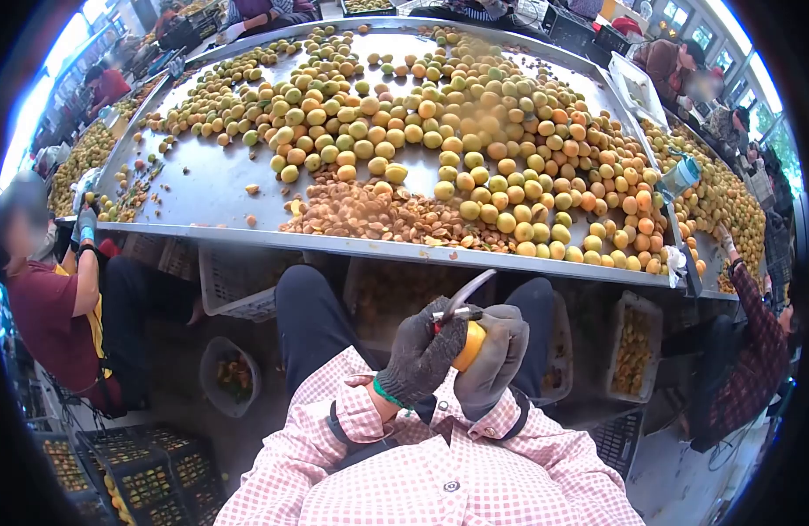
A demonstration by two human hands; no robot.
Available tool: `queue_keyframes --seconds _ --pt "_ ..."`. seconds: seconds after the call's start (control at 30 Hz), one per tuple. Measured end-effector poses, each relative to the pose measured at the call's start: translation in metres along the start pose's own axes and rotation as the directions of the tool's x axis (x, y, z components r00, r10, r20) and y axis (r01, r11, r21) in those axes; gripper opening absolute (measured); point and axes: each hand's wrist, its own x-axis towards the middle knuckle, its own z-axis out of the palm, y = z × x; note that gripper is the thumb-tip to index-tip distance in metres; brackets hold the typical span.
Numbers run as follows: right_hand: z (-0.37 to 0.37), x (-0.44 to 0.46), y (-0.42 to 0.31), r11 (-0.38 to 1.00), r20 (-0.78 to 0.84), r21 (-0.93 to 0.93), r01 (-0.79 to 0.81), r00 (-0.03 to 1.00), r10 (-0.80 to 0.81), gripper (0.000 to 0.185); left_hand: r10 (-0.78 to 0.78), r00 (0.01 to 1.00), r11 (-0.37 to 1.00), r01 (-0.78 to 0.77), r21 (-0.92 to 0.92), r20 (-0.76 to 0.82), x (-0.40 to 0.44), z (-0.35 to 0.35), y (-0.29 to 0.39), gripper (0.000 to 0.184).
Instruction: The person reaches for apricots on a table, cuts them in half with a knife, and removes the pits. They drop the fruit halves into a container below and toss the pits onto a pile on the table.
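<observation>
My left hand [415, 355], in a dark knitted glove with a green cuff, is closed around a knife. The knife's curved blade [471, 291] points up and to the right, and a bit of red shows by the fingers. My right hand [492, 361], in a grey glove, has its fingers wrapped around a yellow-orange apricot [470, 346]. Both hands meet at the fruit, above my lap. Part of the apricot is hidden by the gloves, and I cannot tell whether the blade touches it.
A metal table [264, 235] ahead carries many apricots [510, 175] and a pile of brown pits [361, 215] near its front edge. Below are a white crate [238, 294], a bucket [230, 377] and a bin [635, 346] of fruit. People sit at both sides, one person [67, 307] at left.
</observation>
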Motion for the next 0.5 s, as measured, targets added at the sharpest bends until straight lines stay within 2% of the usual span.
queue_keyframes --seconds 0.03,0.07,0.1,0.13,0.17,0.23,0.27,0.3,0.37,0.4,0.47,0.5 --pt "-0.001 0.002 0.0 0.996 0.013 -0.04 0.081 0.997 -0.081 0.013 -0.003 1.0 1.0 0.003 0.002 0.003 -0.001 0.003 -0.001 0.027" --pt "-0.005 0.002 0.01 0.983 0.031 -0.087 0.162 0.987 -0.159 0.009 0.041 0.998 0.994 -0.037 0.099 -0.046 -0.002 0.007 -0.003 0.025" --pt "-0.009 0.005 0.015 0.984 0.032 -0.085 0.159 0.987 -0.156 0.009 0.091 0.991 0.977 -0.07 0.199 -0.094 -0.004 0.008 -0.003 0.024" --pt "-0.013 0.009 0.02 0.946 0.109 -0.167 0.276 0.959 -0.261 0.009 0.219 0.974 0.906 -0.182 0.383 -0.056 -0.007 0.005 -0.015 0.027" --pt "-0.015 0.013 0.024 0.888 0.194 -0.236 0.394 0.915 -0.354 0.011 0.221 0.973 0.905 -0.181 0.386 -0.061 -0.007 0.003 -0.022 0.027" --pt "-0.015 0.019 0.03 0.846 0.203 -0.287 0.449 0.892 -0.404 0.015 0.358 0.931 0.679 -0.309 0.666 0.068 -0.007 -0.002 -0.033 0.046" --pt "-0.016 0.021 0.031 0.816 0.245 -0.301 0.494 0.867 -0.434 0.016 0.301 0.952 0.687 -0.26 0.679 0.06 -0.006 -0.003 -0.036 0.062" --pt "-0.015 0.024 0.034 0.783 0.284 -0.311 0.539 0.839 -0.464 0.016 0.304 0.951 0.684 -0.256 0.684 0.052 -0.006 -0.003 -0.038 0.062" --pt "-0.017 0.026 0.043 0.778 0.31 -0.289 0.557 0.824 -0.475 0.016 0.146 0.989 0.729 -0.13 0.672 0.033 -0.005 -0.002 -0.039 0.065" --pt "-0.018 0.025 0.049 0.79 0.334 -0.274 0.549 0.825 -0.457 0.015 0.151 0.988 0.729 -0.131 0.672 0.029 -0.004 -0.002 -0.043 0.065" --pt "-0.018 0.028 0.053 0.796 0.382 -0.251 0.55 0.812 -0.441 0.016 0.279 0.96 0.707 -0.19 0.681 -0.021 -0.001 -0.001 -0.047 0.043" --pt "-0.02 0.028 0.055 0.797 0.384 -0.251 0.549 0.812 -0.439 0.016 0.277 0.96 0.708 -0.188 0.681 -0.024 0.001 0.002 -0.044 0.043"
